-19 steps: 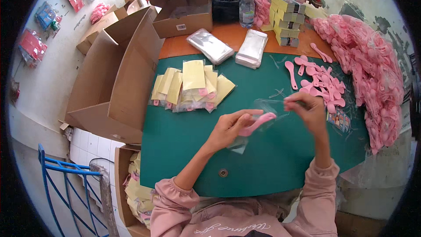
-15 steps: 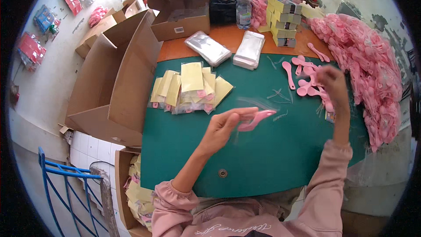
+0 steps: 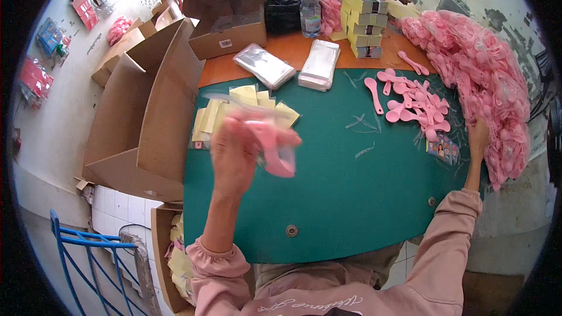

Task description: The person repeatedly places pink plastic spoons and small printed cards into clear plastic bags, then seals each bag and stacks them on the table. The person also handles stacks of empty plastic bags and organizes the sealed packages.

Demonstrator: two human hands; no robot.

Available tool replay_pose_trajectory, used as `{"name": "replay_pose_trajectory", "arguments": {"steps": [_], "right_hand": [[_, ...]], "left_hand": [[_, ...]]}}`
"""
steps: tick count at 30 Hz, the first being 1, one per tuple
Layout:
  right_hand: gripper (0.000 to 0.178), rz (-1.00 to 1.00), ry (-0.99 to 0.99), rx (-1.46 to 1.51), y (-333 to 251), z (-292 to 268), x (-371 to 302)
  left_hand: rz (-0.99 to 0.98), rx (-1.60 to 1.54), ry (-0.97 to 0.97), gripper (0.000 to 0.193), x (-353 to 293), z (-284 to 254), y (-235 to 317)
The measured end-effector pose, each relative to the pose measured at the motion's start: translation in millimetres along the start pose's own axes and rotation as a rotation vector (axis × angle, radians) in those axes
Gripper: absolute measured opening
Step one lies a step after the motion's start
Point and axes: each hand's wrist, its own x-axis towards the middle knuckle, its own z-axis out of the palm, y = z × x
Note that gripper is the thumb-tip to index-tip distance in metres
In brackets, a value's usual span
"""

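My left hand (image 3: 231,155), raised over the left part of the table and smeared by motion, is closed on a pink spoon (image 3: 278,164) in a clear plastic bag. Behind it, partly covered, lie several clear packets with yellow cards (image 3: 244,95) and pink pieces. My right hand (image 3: 478,136) is at the near edge of a large heap of bagged pink spoons (image 3: 492,76), its fingertips hidden among the bags. Left of that hand are a cluster of loose pink spoons (image 3: 414,102) and a small printed card packet (image 3: 443,150).
Two stacks of clear bags (image 3: 319,64) lie at the back of the green table (image 3: 339,210). Behind are stacked card bundles (image 3: 367,26), a water bottle (image 3: 309,9) and an open carton (image 3: 228,32). A larger carton (image 3: 167,111) stands left; a box of packets (image 3: 167,257) sits below.
My left hand has swung left and up with the bagged spoon, now in front of the yellow-card packets. My right hand has moved from above the loose spoons right and down to the heap.
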Motion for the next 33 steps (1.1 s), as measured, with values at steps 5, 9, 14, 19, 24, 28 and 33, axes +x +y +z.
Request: {"name": "replay_pose_trajectory", "arguments": {"steps": [5,9,14,19,24,28,33], "right_hand": [[0.023,-0.073,0.043,-0.107,-8.2,-12.2,-10.3],[0.035,-0.055,-0.394,0.145,-10.3,-8.9,-18.1],[0.039,-0.129,-0.397,0.114,-12.7,16.5,-45.8],[0.028,-0.040,-0.204,0.213,22.0,32.8,-45.3],[0.014,0.062,-0.073,-0.073,-64.1,-68.4,-62.2],[0.006,-0.227,0.036,0.658,-147.2,-94.5,-76.3],[0.010,-0.336,-0.410,1.361,-226.6,-122.0,-113.4]], "left_hand": [[0.048,0.191,0.097,0.039,16.2,8.1,2.5],[0.055,0.208,0.055,0.044,30.5,18.5,15.2],[0.059,0.146,-0.021,0.042,30.3,22.3,8.2],[-0.165,0.167,-0.034,0.045,27.9,13.2,3.2],[-0.461,0.054,-0.061,0.038,21.3,8.8,-21.1],[-0.623,0.193,-0.207,0.035,15.8,5.4,-39.4],[-0.613,0.189,-0.227,0.036,19.0,14.6,-56.4]]}}
